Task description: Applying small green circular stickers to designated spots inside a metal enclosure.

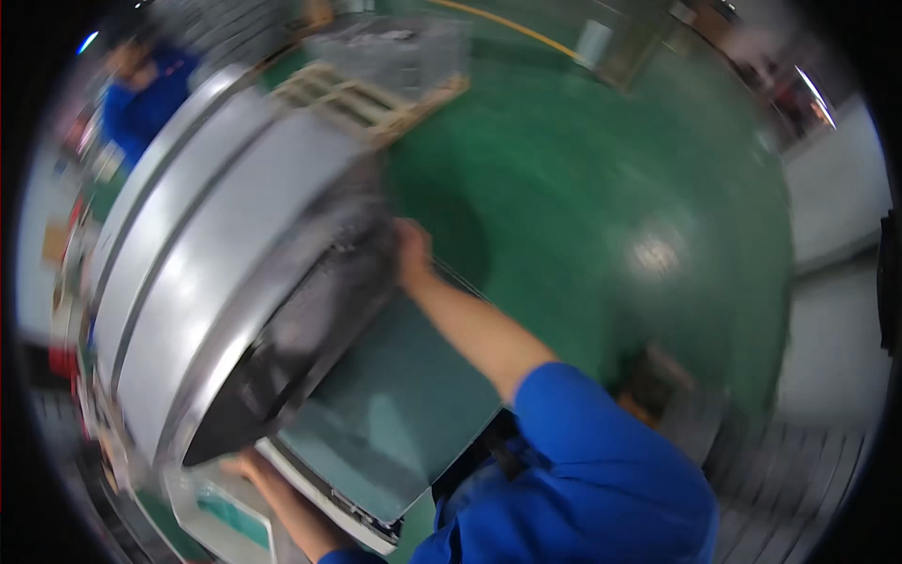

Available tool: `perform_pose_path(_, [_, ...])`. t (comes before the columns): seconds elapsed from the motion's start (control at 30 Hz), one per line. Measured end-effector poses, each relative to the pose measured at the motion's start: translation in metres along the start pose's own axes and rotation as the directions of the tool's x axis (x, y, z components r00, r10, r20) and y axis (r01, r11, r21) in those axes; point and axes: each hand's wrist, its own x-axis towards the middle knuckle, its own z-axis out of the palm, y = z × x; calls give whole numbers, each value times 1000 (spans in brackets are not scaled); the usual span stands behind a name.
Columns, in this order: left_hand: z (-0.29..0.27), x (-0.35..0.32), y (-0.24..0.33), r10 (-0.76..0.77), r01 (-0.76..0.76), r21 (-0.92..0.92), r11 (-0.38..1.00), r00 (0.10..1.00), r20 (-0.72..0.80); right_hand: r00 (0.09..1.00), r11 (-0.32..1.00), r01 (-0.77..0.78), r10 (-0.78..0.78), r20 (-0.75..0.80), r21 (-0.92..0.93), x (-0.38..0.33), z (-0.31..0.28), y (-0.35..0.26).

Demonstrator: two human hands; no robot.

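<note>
A large silver-grey casing (pixel 202 273) with long ridges fills the left side; the lens bends its edges and motion smears it. Its dark inner side (pixel 310 329) is turned toward me. My right hand (pixel 412 252) is closed on its far right edge, the fingers partly hidden behind it. At the near lower corner, my left hand (pixel 244 463) is closed on the edge, blurred. Between my arms lies a flat dark-green panel (pixel 404 404) with a pale frame (pixel 324 489) along its left side. Whether the casing touches the panel, I cannot tell.
Green floor (pixel 601 188) spreads to the right. A wooden pallet (pixel 366 103) bearing a grey wrapped load (pixel 404 47) stands beyond the casing. A person in blue (pixel 146 94) is at the far left. A white open-framed part (pixel 216 512) lies at lower left; grey slatted stacks (pixel 789 479) stand at lower right.
</note>
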Motion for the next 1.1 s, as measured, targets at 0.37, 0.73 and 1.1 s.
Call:
perform_pose_path(0.37, [104, -225, 236, 374, 72, -586, 807, 704, 603, 928, 822, -2, -211, -307, -570, -237, -241, -54])
perform_pose_path(0.73, [131, -506, 336, 371, 120, -401, 908, 213, 904, -109, 587, -801, -341, -934, -121, -653, -838, -286])
perform_pose_path(1.1, [56, -511, 280, -183, 41, 197, 980, 591, 786, -3, 111, -994, -150, -989, -14, -614, -1091, -306])
